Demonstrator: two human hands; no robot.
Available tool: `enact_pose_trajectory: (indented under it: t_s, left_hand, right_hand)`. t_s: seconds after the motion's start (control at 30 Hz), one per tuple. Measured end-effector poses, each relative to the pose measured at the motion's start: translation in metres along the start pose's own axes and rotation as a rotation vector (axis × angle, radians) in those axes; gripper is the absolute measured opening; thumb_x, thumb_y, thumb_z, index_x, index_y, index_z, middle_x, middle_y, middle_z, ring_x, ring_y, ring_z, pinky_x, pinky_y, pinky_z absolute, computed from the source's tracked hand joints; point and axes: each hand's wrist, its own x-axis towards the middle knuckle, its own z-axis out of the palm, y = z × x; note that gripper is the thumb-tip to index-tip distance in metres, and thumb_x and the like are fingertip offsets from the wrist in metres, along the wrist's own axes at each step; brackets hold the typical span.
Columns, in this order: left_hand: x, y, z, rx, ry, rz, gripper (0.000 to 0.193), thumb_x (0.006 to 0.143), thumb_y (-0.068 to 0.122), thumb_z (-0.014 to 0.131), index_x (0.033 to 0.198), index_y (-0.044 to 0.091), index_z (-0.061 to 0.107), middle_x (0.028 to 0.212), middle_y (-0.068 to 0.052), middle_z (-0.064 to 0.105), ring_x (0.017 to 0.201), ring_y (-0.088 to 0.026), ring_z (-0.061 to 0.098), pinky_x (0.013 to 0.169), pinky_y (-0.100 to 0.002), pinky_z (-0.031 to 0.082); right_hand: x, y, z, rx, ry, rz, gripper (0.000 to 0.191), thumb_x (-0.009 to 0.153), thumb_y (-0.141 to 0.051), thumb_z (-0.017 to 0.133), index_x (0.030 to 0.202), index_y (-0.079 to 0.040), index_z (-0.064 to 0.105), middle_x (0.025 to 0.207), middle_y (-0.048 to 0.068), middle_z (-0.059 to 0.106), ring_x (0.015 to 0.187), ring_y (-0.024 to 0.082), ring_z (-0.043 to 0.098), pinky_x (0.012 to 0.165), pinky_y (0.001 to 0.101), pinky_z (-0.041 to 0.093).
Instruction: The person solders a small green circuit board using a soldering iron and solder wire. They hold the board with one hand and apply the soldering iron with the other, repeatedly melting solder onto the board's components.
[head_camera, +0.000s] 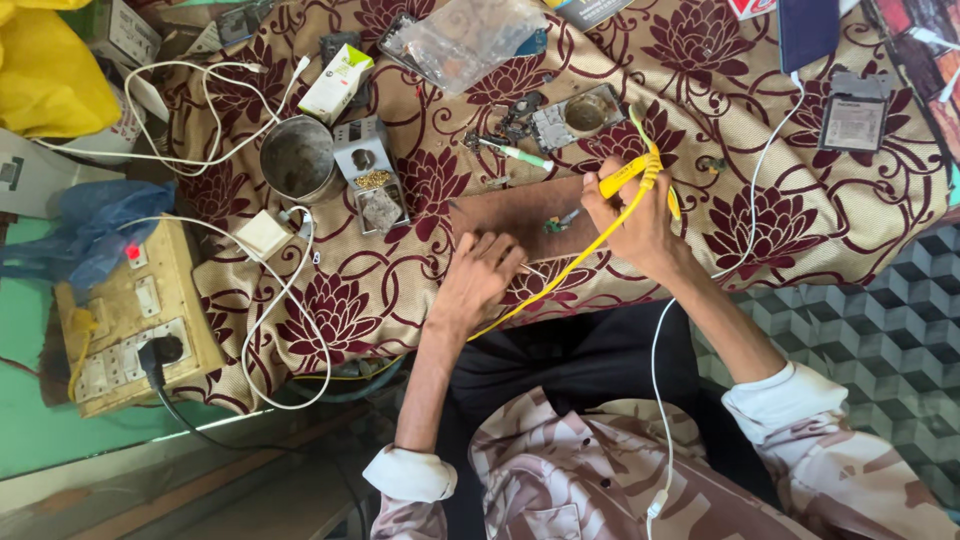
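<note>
On the brown board (520, 212), right hand (640, 225) grips a yellow soldering iron (625, 178); left hand (478, 280) rests loosely curled

Small part (553, 224) on the wooden board (510, 212), perhaps green, too small to tell.

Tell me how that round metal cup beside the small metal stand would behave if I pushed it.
The metal cup stands upright with its mouth up, so it would probably slide, not roll. The cloth under it may drag and bunch. It looks thin-walled, likely light, so a high push might tip it.

right hand (640, 225) around yellow tool (625, 180), probably
</note>
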Motion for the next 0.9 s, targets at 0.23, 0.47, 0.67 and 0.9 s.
enact_pose_trajectory:
  t_s: [0.23, 0.47, 0.67, 0.9]
  left_hand:
    - [0.007, -0.005, 0.027, -0.524, 0.517, -0.329, 0.014, 0.108, 0.009, 0.046, 0.105, 0.007, 0.059, 0.097, -0.004, 0.075, 0.075, -0.017, 0.06, 0.076, -0.034, 0.044]
    - [0.045, 0.013, 0.039, -0.983, 0.74, -0.36, 0.018, 0.115, 0.014, 0.041, 0.106, 0.002, 0.052, 0.104, -0.012, 0.074, 0.072, -0.014, 0.063, 0.066, -0.027, 0.052]
    - [0.044, 0.017, 0.03, -0.861, 0.684, -0.313, 0.022, 0.114, 0.014, 0.045, 0.106, 0.002, 0.062, 0.101, -0.011, 0.074, 0.076, -0.012, 0.06, 0.074, -0.029, 0.048]
    - [0.023, 0.005, 0.022, -0.541, 0.568, -0.458, 0.023, 0.108, 0.014, 0.049, 0.12, 0.009, 0.069, 0.087, 0.0, 0.066, 0.082, -0.016, 0.05, 0.084, -0.036, 0.031]
  right_hand:
    - [-0.008, 0.004, 0.001, 0.186, 0.041, 0.022, 0.027, 0.098, -0.003, 0.066, 0.079, -0.003, 0.048, 0.062, 0.006, 0.044, 0.052, 0.019, 0.042, 0.051, 0.0365, 0.033]
    - [-0.022, 0.013, 0.003, 0.321, 0.028, 0.143, 0.023, 0.099, -0.002, 0.064, 0.082, -0.003, 0.048, 0.066, 0.003, 0.048, 0.055, 0.01, 0.043, 0.049, 0.031, 0.034]
    - [-0.029, 0.018, 0.003, 0.311, 0.012, 0.161, 0.027, 0.1, -0.001, 0.065, 0.081, -0.003, 0.046, 0.065, 0.004, 0.046, 0.056, 0.01, 0.041, 0.051, 0.0311, 0.034]
    - [-0.032, 0.016, 0.004, 0.296, -0.024, 0.174, 0.028, 0.099, 0.0, 0.066, 0.079, -0.002, 0.047, 0.062, 0.004, 0.046, 0.054, 0.011, 0.039, 0.049, 0.0324, 0.031]
